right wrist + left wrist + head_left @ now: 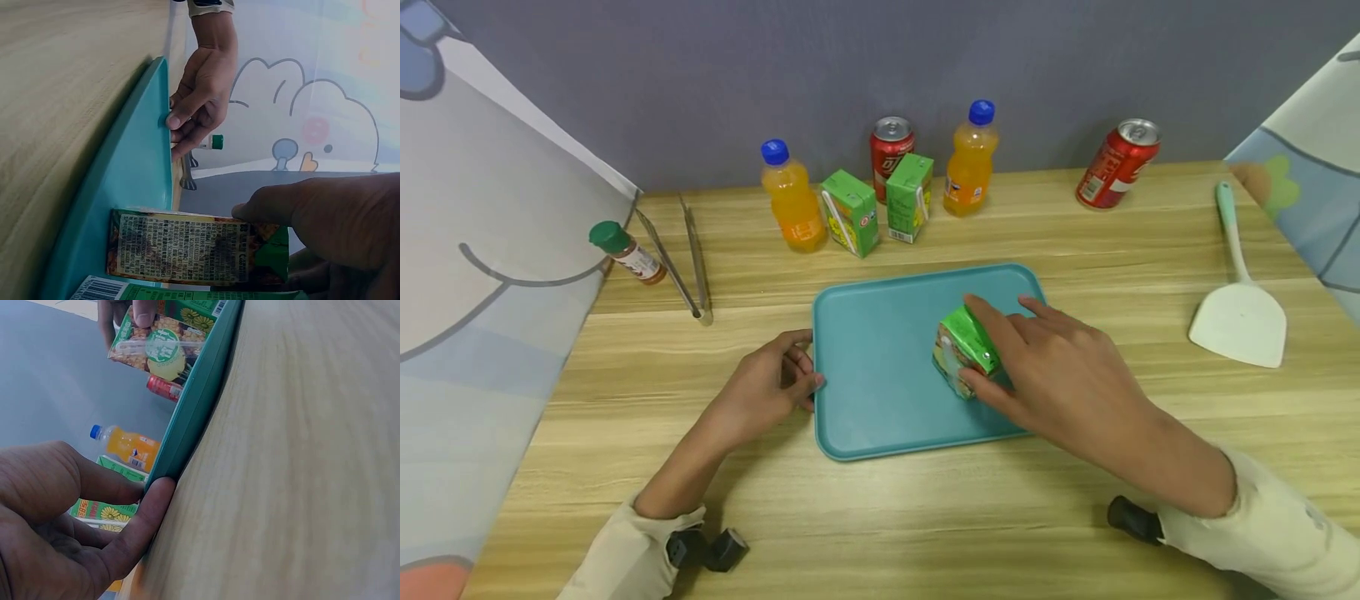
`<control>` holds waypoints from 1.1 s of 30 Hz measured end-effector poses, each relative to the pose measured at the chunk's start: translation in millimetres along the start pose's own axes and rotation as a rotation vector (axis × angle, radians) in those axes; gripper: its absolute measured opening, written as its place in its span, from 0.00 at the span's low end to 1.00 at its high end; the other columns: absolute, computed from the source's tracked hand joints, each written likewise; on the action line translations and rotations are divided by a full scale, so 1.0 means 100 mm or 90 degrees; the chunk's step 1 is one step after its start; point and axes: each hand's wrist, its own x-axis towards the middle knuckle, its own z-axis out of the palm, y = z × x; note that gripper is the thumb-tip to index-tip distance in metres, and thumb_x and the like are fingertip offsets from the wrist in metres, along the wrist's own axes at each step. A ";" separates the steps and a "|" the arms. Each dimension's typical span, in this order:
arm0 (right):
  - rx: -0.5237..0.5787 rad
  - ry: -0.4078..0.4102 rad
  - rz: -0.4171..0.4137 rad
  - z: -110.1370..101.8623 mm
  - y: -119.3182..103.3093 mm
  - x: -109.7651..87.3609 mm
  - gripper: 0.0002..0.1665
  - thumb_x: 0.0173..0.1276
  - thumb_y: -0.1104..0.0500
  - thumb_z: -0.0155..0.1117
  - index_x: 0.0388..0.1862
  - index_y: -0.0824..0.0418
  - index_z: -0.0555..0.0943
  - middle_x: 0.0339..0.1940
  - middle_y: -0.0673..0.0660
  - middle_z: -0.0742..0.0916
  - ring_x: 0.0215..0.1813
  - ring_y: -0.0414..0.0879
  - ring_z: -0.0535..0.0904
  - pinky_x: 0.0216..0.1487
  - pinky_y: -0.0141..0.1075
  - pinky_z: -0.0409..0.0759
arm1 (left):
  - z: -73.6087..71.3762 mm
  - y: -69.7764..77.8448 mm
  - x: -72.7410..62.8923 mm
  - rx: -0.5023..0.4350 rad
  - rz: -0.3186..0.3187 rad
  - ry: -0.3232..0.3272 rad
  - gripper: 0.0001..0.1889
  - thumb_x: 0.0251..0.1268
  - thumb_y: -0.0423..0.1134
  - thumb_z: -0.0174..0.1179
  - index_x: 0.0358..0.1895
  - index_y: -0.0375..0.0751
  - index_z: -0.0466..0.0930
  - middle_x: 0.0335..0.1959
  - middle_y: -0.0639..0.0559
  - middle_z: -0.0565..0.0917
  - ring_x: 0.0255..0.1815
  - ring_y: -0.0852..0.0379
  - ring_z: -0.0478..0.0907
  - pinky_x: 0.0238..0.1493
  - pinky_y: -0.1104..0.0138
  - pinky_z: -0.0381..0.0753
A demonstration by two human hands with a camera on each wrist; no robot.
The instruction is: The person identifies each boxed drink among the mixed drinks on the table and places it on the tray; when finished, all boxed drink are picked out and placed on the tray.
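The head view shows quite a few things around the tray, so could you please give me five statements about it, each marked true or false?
1. The right hand holds a green drink carton. True.
2. The left hand is at the far right corner of the teal tray. False: the left hand grips the left edge of the teal tray.
3. Two red cans are in view. True.
4. The white spatula lies to the left of the teal tray. False: the white spatula lies to the right of it.
5. The small shaker beside the tongs has a green cap. True.
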 end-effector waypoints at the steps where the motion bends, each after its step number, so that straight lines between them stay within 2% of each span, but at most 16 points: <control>1: -0.002 0.007 -0.009 0.00 0.01 0.00 0.41 0.68 0.41 0.65 0.68 0.69 0.73 0.31 0.65 0.87 0.33 0.58 0.86 0.52 0.54 0.87 | 0.00 0.00 0.00 -0.001 -0.001 0.000 0.31 0.71 0.29 0.62 0.73 0.30 0.60 0.44 0.40 0.75 0.35 0.50 0.80 0.31 0.67 0.91; 3: 0.001 0.014 -0.022 0.01 0.01 -0.01 0.40 0.71 0.41 0.61 0.67 0.70 0.74 0.32 0.66 0.88 0.37 0.60 0.87 0.67 0.57 0.76 | 0.00 0.00 0.00 -0.001 -0.001 0.001 0.31 0.71 0.29 0.62 0.73 0.30 0.61 0.44 0.39 0.75 0.35 0.50 0.80 0.31 0.67 0.91; 4: 0.004 0.016 -0.024 0.01 0.01 -0.02 0.39 0.72 0.40 0.60 0.67 0.70 0.74 0.32 0.66 0.88 0.37 0.59 0.87 0.68 0.57 0.75 | 0.00 0.00 0.00 -0.001 -0.001 0.001 0.31 0.71 0.29 0.62 0.73 0.30 0.61 0.44 0.39 0.75 0.35 0.50 0.80 0.31 0.67 0.91; 10: 0.014 0.014 -0.015 -0.01 0.02 -0.08 0.39 0.74 0.37 0.53 0.68 0.68 0.74 0.36 0.65 0.88 0.43 0.60 0.86 0.65 0.58 0.79 | 0.01 -0.01 0.02 0.009 -0.004 0.002 0.31 0.70 0.28 0.62 0.73 0.30 0.61 0.43 0.40 0.76 0.35 0.50 0.80 0.30 0.66 0.91; 16: 0.027 0.026 -0.015 -0.02 0.03 -0.13 0.40 0.75 0.36 0.49 0.66 0.68 0.75 0.31 0.62 0.87 0.38 0.57 0.86 0.64 0.58 0.79 | 0.01 -0.01 0.02 0.014 -0.009 -0.001 0.31 0.70 0.28 0.62 0.73 0.31 0.60 0.43 0.40 0.75 0.35 0.50 0.80 0.31 0.66 0.91; 25: 0.032 0.047 -0.023 -0.03 0.02 -0.15 0.44 0.78 0.33 0.41 0.64 0.70 0.76 0.28 0.61 0.86 0.37 0.56 0.85 0.64 0.57 0.79 | 0.00 -0.01 0.00 -0.004 0.005 0.005 0.31 0.70 0.28 0.62 0.73 0.29 0.61 0.44 0.39 0.75 0.36 0.49 0.79 0.30 0.66 0.91; 33: 0.045 0.048 -0.025 -0.02 0.02 -0.16 0.41 0.77 0.34 0.46 0.65 0.70 0.76 0.28 0.61 0.85 0.40 0.58 0.85 0.62 0.58 0.81 | 0.01 -0.04 0.02 -0.012 0.004 0.006 0.31 0.70 0.27 0.62 0.72 0.29 0.61 0.44 0.40 0.75 0.36 0.48 0.79 0.30 0.65 0.91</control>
